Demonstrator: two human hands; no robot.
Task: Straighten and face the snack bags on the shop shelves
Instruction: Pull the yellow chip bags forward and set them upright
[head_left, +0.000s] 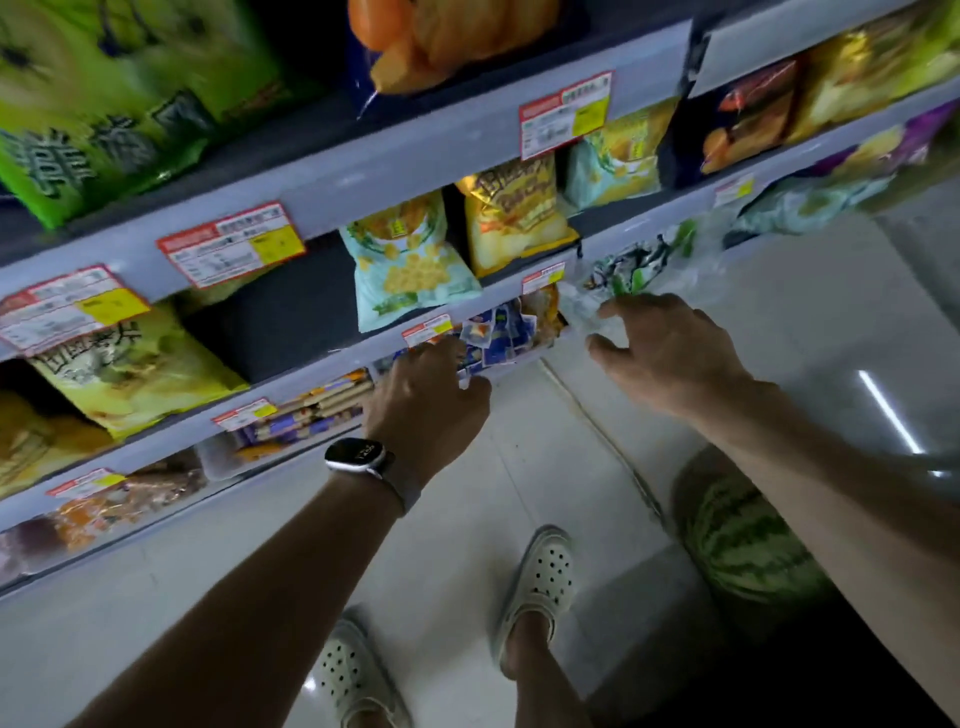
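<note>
A blue and white snack bag (501, 335) sticks out over the edge of a lower shelf (322, 374). My left hand (428, 400), with a watch on its wrist, pinches the bag's near corner between thumb and fingers. To the right lies a clear bag with green and black print (631, 265) on the same shelf level. My right hand (667, 353) hovers at that bag's front edge with its fingers spread and relaxed; the fingertips look to be touching the wrapper. Above stand a pale blue bag with yellow snacks (408, 265) and a yellow bag (514, 218).
Grey shelves with red and yellow price tags (231, 244) run from lower left to upper right. Green bags (104, 109) fill the top left. A dark gap (270, 312) sits beside the pale blue bag. A watermelon (748, 540) lies on the white floor by my feet (540, 577).
</note>
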